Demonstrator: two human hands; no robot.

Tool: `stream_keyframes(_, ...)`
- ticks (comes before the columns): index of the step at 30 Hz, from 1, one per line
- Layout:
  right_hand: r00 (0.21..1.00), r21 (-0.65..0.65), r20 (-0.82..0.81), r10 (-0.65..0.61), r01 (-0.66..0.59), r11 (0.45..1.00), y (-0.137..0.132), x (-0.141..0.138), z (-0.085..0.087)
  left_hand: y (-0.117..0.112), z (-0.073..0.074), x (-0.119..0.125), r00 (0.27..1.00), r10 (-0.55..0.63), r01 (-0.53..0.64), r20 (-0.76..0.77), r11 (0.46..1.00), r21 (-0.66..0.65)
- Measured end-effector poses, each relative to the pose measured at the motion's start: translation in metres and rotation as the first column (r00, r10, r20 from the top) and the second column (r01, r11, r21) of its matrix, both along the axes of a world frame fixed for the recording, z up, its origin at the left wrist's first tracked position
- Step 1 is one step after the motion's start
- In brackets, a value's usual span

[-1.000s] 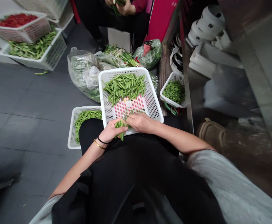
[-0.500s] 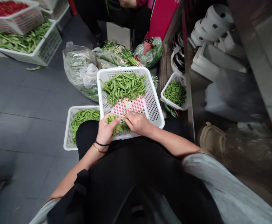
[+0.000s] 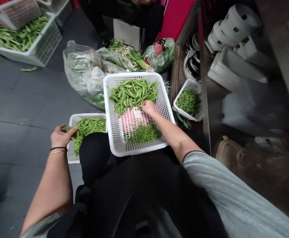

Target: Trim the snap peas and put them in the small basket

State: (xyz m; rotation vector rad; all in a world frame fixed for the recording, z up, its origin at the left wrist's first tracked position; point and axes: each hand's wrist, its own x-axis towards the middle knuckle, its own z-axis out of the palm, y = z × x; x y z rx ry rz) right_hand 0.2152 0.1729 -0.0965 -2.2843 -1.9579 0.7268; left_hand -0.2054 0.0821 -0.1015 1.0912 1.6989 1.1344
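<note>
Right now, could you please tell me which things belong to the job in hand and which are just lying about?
Seemingly in the job:
large white perforated plastic basket
curved green pods by the right hand
fine green bits
smaller white perforated basket by the left hand

Seemingly just lying about:
large clear plastic bag of greens
stray green strip

Left hand (image 3: 60, 135) has moved to the side basket (image 3: 88, 115), right hand (image 3: 148, 107) to piled pods (image 3: 131, 92).
</note>
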Motion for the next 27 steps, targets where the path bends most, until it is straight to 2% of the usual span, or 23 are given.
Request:
stream_keyframes(1, 1.000, -0.002, -0.006, -0.002, 0.002, 1.000, -0.002, 0.000, 0.000, 0.000, -0.003, -0.003, 0.993, 0.047, -0.048, -0.111, 0.999, -0.012)
stream_keyframes(3, 1.000, -0.003, -0.012, 0.006, -0.006, 1.000, -0.013, 0.007, 0.007, -0.004, 0.003, 0.001, 0.913, 0.208, -0.228, -0.352, 0.974, -0.015)
stream_keyframes(5, 0.998, 0.017, 0.006, 0.061, -0.061, 0.998, -0.032, 0.014, 0.019, -0.014, 0.025, 0.023, 0.891, 0.254, -0.274, -0.376, 0.962, 0.001)
stream_keyframes(7, 0.982, 0.066, 0.068, 0.175, -0.179, 0.982, -0.056, 0.018, 0.034, -0.028, 0.054, 0.060, 0.964, 0.169, -0.164, -0.204, 0.986, 0.039)
stream_keyframes(8, 0.964, 0.093, 0.107, 0.245, -0.255, 0.963, -0.070, 0.016, 0.042, -0.036, 0.067, 0.083, 0.991, 0.084, -0.080, -0.106, 0.996, 0.050)
stream_keyframes(10, 0.914, 0.141, 0.177, 0.366, -0.391, 0.909, -0.098, 0.009, 0.056, -0.049, 0.087, 0.132, 0.979, -0.196, 0.195, 0.062, 0.981, 0.018)
stream_keyframes(11, 0.887, 0.164, 0.199, 0.416, -0.449, 0.878, -0.111, 0.003, 0.062, -0.053, 0.092, 0.157, 0.925, -0.330, 0.345, 0.188, 0.937, -0.054)
stream_keyframes(12, 0.858, 0.188, 0.212, 0.468, -0.506, 0.842, -0.124, -0.003, 0.067, -0.056, 0.093, 0.178, 0.869, -0.392, 0.445, 0.301, 0.886, -0.131)
stream_keyframes(13, 0.825, 0.212, 0.218, 0.522, -0.562, 0.799, -0.136, -0.009, 0.072, -0.058, 0.090, 0.197, 0.830, -0.400, 0.496, 0.389, 0.849, -0.185)
stream_keyframes(14, 0.791, 0.242, 0.215, 0.573, -0.612, 0.753, -0.147, -0.013, 0.075, -0.059, 0.086, 0.212, 0.812, -0.365, 0.495, 0.455, 0.844, -0.207)
stream_keyframes(16, 0.735, 0.324, 0.175, 0.655, -0.671, 0.667, -0.163, -0.019, 0.081, -0.059, 0.077, 0.228, 0.784, -0.290, 0.452, 0.549, 0.873, -0.183)
stream_keyframes(18, 0.711, 0.426, 0.058, 0.701, -0.652, 0.627, -0.171, -0.018, 0.085, -0.061, 0.072, 0.232, 0.739, -0.253, 0.423, 0.624, 0.896, -0.138)
stream_keyframes(20, 0.662, 0.489, -0.164, 0.731, -0.589, 0.644, -0.172, -0.013, 0.090, -0.065, 0.075, 0.229, 0.681, -0.269, 0.467, 0.681, 0.876, -0.121)
stream_keyframes(21, 0.607, 0.478, -0.305, 0.734, -0.569, 0.669, -0.172, -0.011, 0.093, -0.068, 0.078, 0.227, 0.650, -0.291, 0.510, 0.701, 0.852, -0.119)
stream_keyframes(22, 0.533, 0.438, -0.453, 0.714, -0.565, 0.699, -0.171, -0.008, 0.096, -0.072, 0.082, 0.226, 0.620, -0.317, 0.554, 0.717, 0.824, -0.115)
stream_keyframes(24, 0.387, 0.301, -0.703, 0.597, -0.598, 0.742, -0.170, -0.005, 0.103, -0.078, 0.088, 0.225, 0.565, -0.369, 0.626, 0.738, 0.774, -0.092)
stream_keyframes(25, 0.338, 0.235, -0.784, 0.521, -0.615, 0.753, -0.170, -0.004, 0.106, -0.081, 0.089, 0.225, 0.547, -0.389, 0.647, 0.741, 0.759, -0.079)
stream_keyframes(27, 0.302, 0.147, -0.867, 0.396, -0.603, 0.784, -0.172, -0.005, 0.111, -0.084, 0.090, 0.225, 0.527, -0.419, 0.666, 0.740, 0.745, -0.052)
